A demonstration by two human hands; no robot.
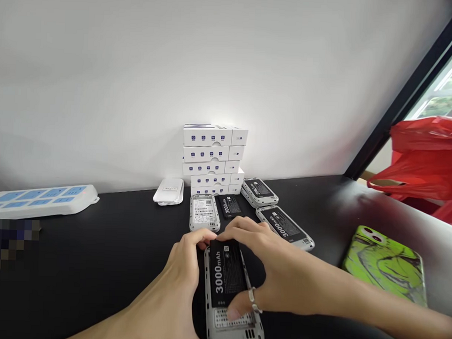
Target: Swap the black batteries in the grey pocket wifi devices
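Right hand [271,257] half-curled, thumb and fingertips spanning a 3000mAh battery [228,273] over an open device [235,334]; left hand [181,274] curled at its far corner, hold unclear. Four batteries [230,206] visible, five boxes [207,154] stacked; black desk [115,249], white wall [140,87].

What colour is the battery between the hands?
The 3000mAh battery is black with pale print; head view shows it best.

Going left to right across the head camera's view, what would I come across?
White-and-blue power strip, stacked white covers, the nearest 3000mAh battery, the rightmost battery-fitted device, phone in a green patterned case.
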